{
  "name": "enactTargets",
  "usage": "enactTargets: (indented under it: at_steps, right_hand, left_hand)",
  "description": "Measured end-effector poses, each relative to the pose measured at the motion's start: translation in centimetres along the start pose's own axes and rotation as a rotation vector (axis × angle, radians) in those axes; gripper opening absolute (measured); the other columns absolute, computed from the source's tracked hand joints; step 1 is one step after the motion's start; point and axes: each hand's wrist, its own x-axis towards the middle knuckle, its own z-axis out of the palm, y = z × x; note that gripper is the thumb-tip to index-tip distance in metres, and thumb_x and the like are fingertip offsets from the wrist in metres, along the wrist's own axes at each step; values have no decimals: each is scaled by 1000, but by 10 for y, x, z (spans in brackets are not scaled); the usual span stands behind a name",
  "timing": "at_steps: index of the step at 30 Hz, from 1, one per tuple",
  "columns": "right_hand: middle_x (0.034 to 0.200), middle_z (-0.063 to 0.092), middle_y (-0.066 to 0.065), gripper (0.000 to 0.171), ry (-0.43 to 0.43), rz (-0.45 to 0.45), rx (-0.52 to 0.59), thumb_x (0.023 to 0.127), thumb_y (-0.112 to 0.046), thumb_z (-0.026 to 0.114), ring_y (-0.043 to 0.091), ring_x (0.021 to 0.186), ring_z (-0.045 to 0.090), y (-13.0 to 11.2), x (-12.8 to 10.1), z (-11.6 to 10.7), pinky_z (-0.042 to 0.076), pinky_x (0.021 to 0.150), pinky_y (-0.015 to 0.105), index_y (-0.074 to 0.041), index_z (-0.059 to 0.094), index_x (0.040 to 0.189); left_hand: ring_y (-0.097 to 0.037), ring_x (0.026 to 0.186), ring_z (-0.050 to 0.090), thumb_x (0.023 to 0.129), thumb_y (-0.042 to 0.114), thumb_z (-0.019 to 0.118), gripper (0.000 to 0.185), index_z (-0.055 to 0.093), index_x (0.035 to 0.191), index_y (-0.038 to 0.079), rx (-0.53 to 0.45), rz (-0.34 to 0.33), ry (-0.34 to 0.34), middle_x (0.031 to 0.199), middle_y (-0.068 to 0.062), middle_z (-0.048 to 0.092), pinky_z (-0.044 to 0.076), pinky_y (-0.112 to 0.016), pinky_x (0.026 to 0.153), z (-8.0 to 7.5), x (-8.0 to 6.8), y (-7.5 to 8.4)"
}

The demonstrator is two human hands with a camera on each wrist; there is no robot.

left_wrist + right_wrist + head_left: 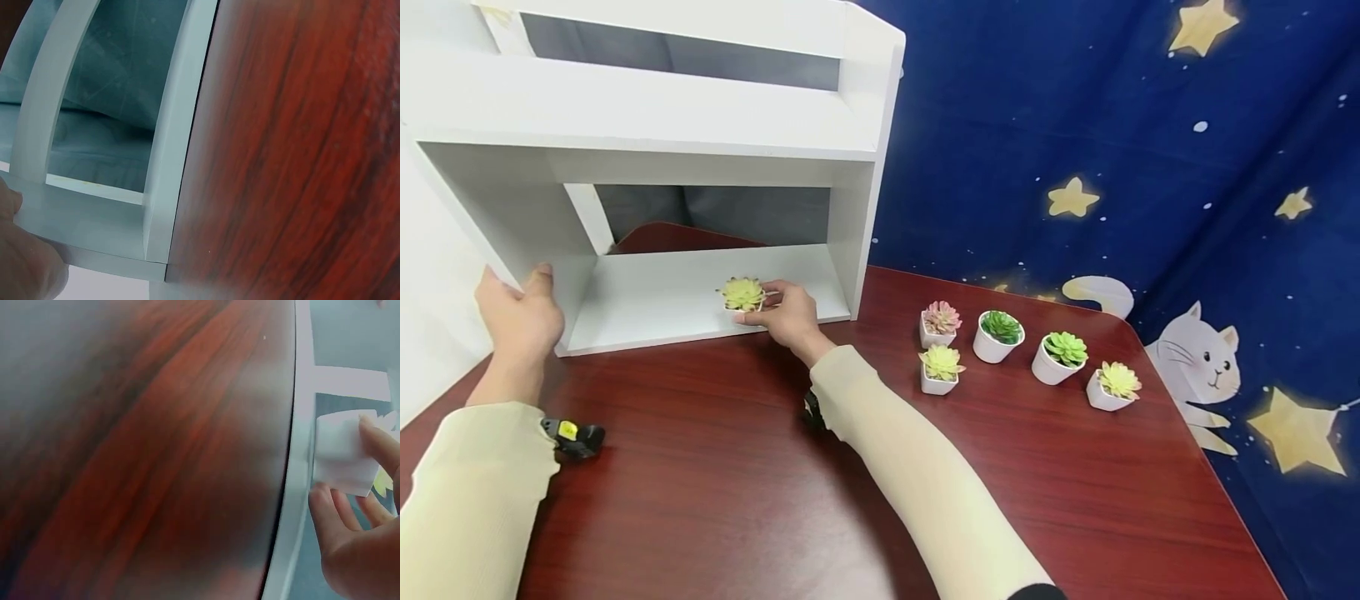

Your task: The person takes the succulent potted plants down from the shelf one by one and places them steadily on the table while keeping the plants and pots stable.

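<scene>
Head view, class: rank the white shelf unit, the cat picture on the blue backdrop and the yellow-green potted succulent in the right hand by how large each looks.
1. White shelf unit, largest by far.
2. Cat picture.
3. Yellow-green potted succulent, smallest, pinched by the right hand on the bottom shelf.
The left hand holds the unit's left edge.

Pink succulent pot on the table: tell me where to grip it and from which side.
Grip the pink succulent pot by its white square sides, low down, under the leaves. Probably come from the front left, where the table is bare. Another pot stands close in front, and a round pot crowds its right side.
</scene>
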Motion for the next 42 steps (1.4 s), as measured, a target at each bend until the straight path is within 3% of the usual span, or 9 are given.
enactTargets:
  at_steps: [11,20,24,29,42]
  right_hand:
    - [118,71,3,63,-35,-102,-9,78,-30,88,12,105,65,-21,-16,-34,52,74,16,-16,63,134]
    - [126,67,6,64,-96,-171,57,80,-27,86,16,109,66,-24,-38,-72,56,83,20,-11,60,137]
    - [125,69,6,65,-76,-173,36,79,-30,87,18,110,68,-24,-50,-90,58,85,23,-11,61,136]
    - [124,70,4,65,-59,-179,15,78,-33,88,16,110,70,-25,-62,-113,59,86,24,-14,61,134]
    - [116,73,0,58,-7,-198,59,77,-30,89,14,105,72,-9,-82,-174,60,90,32,-17,64,128]
  left_hand:
    - [-3,144,37,104,26,40,50,39,153,32,-11,22,21,159,6,43,27,-26,124,0,2,-2]
    - [-2,148,31,105,26,40,51,34,155,35,-29,-3,-22,162,10,37,22,-28,127,0,-2,3]
    - [-2,149,30,105,27,40,52,32,155,37,-21,-29,-31,163,11,35,22,-30,127,0,-2,3]
    - [-2,146,34,105,28,38,50,34,154,38,14,-29,13,162,8,38,26,-31,126,2,-4,2]
    - [-1,143,36,105,28,40,49,37,153,35,42,-44,33,159,9,41,26,-26,124,2,-2,1]
